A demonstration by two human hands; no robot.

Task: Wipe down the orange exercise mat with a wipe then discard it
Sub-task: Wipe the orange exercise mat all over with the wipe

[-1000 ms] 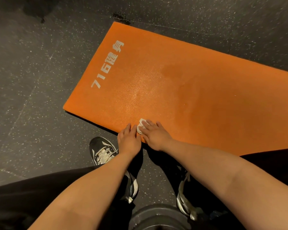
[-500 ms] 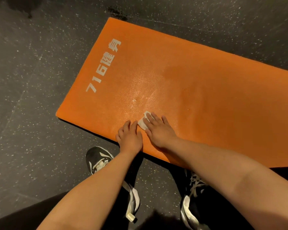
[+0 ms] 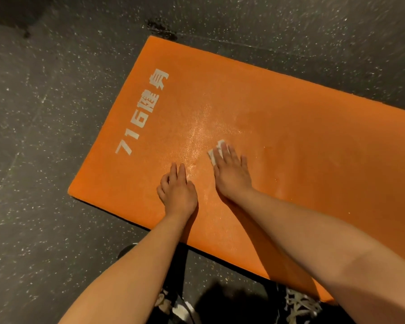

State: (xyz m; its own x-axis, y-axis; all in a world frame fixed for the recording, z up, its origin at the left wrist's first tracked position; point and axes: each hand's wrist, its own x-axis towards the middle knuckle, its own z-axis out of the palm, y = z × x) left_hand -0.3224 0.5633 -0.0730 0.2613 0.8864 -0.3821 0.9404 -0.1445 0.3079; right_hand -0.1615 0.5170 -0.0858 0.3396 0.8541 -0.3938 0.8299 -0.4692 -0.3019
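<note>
Head view, looking straight down. The orange mat (image 3: 290, 136) lies flat on the dark speckled floor (image 3: 45, 136), running from its short end at the left off the frame at the right. White lettering (image 3: 140, 115) runs along that short end.

The right hand (image 3: 232, 174) is out on the mat, palm down, fingers straight and lightly spread. Under those fingertips sits the wipe (image 3: 214, 154), a small crumpled white piece that pokes out ahead of and to the left of the fingers. It is pressed flat against the mat, with no curl or pinch around it. It lies on the left part of the mat, well in from the edges.

The left hand (image 3: 178, 190) is just beside the right one but apart from it, closer to the near long edge. Its palm is down on the bare orange surface. The two inner fingers reach forward and the outer ones bend a little. It holds nothing and simply rests on the mat.

Between and beyond the two hands a pale glistening patch (image 3: 197, 136) shows on the mat surface.

Both bare forearms come in from the bottom of the frame. Below them, on the floor beside the mat's near edge, are a left shoe (image 3: 173, 305) and a right shoe (image 3: 299, 305), dark with white laces and partly hidden by the arms.
</note>
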